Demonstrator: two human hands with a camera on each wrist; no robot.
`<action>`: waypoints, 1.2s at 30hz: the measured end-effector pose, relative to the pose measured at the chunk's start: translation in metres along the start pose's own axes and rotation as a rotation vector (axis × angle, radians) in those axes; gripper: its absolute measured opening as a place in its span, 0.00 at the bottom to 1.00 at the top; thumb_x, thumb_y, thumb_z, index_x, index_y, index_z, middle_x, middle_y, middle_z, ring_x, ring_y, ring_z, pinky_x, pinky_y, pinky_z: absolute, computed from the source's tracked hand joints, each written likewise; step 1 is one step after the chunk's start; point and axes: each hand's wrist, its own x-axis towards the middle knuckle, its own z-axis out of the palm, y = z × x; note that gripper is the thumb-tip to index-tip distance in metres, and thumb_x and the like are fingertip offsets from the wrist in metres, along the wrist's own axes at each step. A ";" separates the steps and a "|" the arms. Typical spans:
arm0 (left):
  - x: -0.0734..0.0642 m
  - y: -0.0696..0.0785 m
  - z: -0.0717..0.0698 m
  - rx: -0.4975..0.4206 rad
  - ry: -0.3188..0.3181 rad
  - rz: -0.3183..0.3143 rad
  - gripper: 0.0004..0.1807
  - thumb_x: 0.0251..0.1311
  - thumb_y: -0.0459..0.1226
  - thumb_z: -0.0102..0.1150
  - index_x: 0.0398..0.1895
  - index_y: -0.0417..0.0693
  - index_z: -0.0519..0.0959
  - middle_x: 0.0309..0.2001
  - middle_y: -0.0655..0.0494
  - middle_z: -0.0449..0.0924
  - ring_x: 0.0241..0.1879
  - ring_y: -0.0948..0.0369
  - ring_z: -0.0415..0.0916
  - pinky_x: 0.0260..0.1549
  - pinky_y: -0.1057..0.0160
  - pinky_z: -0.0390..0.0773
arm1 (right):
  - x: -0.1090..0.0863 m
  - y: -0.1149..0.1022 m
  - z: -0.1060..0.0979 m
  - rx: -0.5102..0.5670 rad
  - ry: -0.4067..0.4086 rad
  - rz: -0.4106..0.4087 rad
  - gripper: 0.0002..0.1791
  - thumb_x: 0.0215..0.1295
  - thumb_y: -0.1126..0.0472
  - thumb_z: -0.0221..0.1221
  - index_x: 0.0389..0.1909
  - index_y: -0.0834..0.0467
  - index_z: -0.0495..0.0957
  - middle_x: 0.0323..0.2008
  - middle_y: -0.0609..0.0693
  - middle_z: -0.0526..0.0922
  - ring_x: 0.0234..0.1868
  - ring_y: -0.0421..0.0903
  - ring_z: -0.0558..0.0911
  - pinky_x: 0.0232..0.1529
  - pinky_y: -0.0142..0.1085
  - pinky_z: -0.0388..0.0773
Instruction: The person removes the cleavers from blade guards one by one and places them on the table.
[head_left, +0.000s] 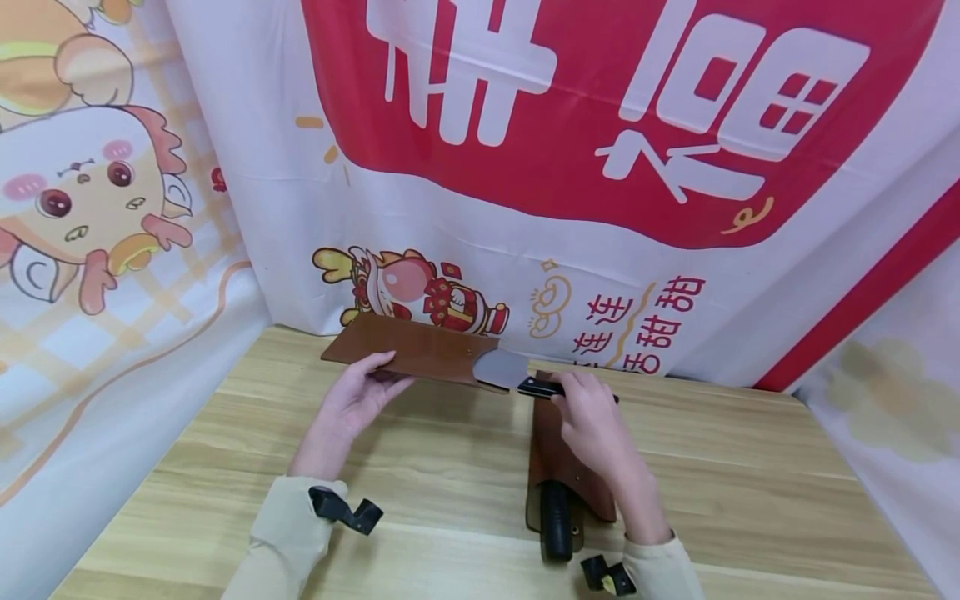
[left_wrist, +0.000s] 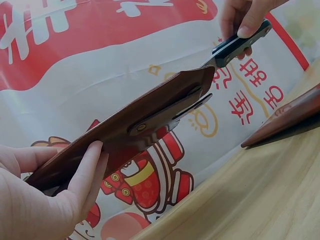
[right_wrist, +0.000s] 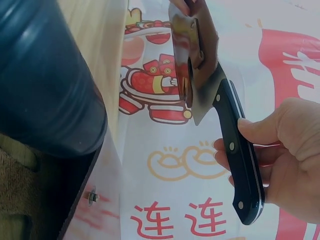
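Observation:
A kitchen knife with a broad blade [head_left: 501, 367] and a black riveted handle [right_wrist: 232, 145] is partly inside a brown leather sheath [head_left: 420, 346]. My left hand [head_left: 365, 392] holds the sheath near its far left part, thumb on one face and fingers on the other. Around the knife's handle are the thumb and fingers of my right hand [head_left: 592, 417]. Most of the blade is hidden in the sheath; a short stretch by the handle shows. Sheath and knife are raised above the table. A strap with a snap [left_wrist: 142, 126] hangs at the sheath's mouth.
Under my right arm a second brown sheath [head_left: 551, 450] lies on the wooden table [head_left: 450, 508], with a black handle [head_left: 556, 521] sticking out towards me. A printed cloth [head_left: 525, 250] hangs behind the table's far edge, and more cloth [head_left: 112, 350] rises at the left.

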 end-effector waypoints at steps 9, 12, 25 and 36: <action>-0.002 0.006 -0.005 -0.034 -0.002 0.015 0.10 0.79 0.29 0.39 0.58 0.37 0.63 0.47 0.44 0.79 0.79 0.51 0.47 0.72 0.52 0.58 | 0.000 0.006 -0.007 0.010 0.006 0.018 0.14 0.69 0.74 0.61 0.54 0.68 0.80 0.51 0.62 0.83 0.56 0.62 0.79 0.59 0.61 0.74; -0.003 0.008 -0.005 -0.039 0.013 0.016 0.10 0.78 0.29 0.40 0.58 0.38 0.63 0.44 0.45 0.82 0.79 0.52 0.48 0.72 0.53 0.58 | -0.001 0.007 -0.009 0.016 0.007 0.027 0.14 0.69 0.74 0.61 0.54 0.68 0.80 0.51 0.62 0.83 0.56 0.61 0.79 0.59 0.61 0.73; -0.006 0.014 -0.004 -0.081 0.061 0.021 0.14 0.79 0.31 0.41 0.62 0.42 0.58 0.68 0.45 0.61 0.79 0.53 0.50 0.72 0.55 0.59 | -0.001 0.010 -0.014 0.136 -0.085 0.051 0.07 0.68 0.71 0.65 0.45 0.65 0.85 0.41 0.55 0.85 0.37 0.49 0.79 0.38 0.44 0.79; -0.006 0.016 -0.006 -0.037 0.101 0.041 0.18 0.79 0.37 0.46 0.66 0.47 0.59 0.61 0.49 0.67 0.75 0.56 0.56 0.71 0.59 0.64 | 0.000 0.008 -0.015 0.244 -0.266 0.173 0.09 0.69 0.65 0.66 0.47 0.62 0.85 0.38 0.51 0.85 0.32 0.45 0.78 0.34 0.40 0.77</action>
